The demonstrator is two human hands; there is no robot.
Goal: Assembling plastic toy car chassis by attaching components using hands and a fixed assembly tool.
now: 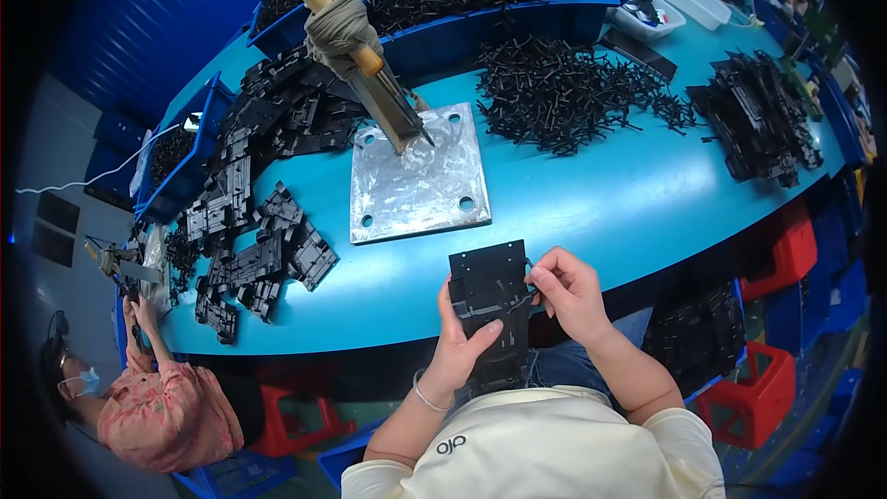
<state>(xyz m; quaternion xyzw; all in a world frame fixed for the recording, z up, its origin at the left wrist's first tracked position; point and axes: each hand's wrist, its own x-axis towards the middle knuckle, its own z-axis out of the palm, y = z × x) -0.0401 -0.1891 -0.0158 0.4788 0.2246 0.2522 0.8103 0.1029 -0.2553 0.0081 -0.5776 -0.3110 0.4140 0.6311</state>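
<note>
"Cream shirt closest of all, well on the near side of the metal plate. And the left hand?"

"Clamped on a black panel, thumb across the face, fingers round the left edge. Pale bangle at the wrist."

"Doing what with the right hand?"

"Bent to the panel's right edge, thumb and forefinger drawn close together. Impossible to tell whether pinched on the edge or on some small dark piece."

"Panel where, exactly?"

"Just on the near side of the plate, slightly to its right, held between both hands."

"And on the plate itself?"

"Rising from it, a metal post topped with a wooden handle and wound in grey cloth."

"Left of the plate?"

"Black moulded panels, overlapping in a loose heap on the blue table. Farther left, a co-worker in a floral top, hands raised."

"Right of it?"

"Small black pieces in a loose pile; well beyond those, a stack of black parts. Near side and far right, red stools."

"Behind the plate?"

"Large blue bin, heaped with more small black pieces. Behind and to the right, a white tray."
</note>
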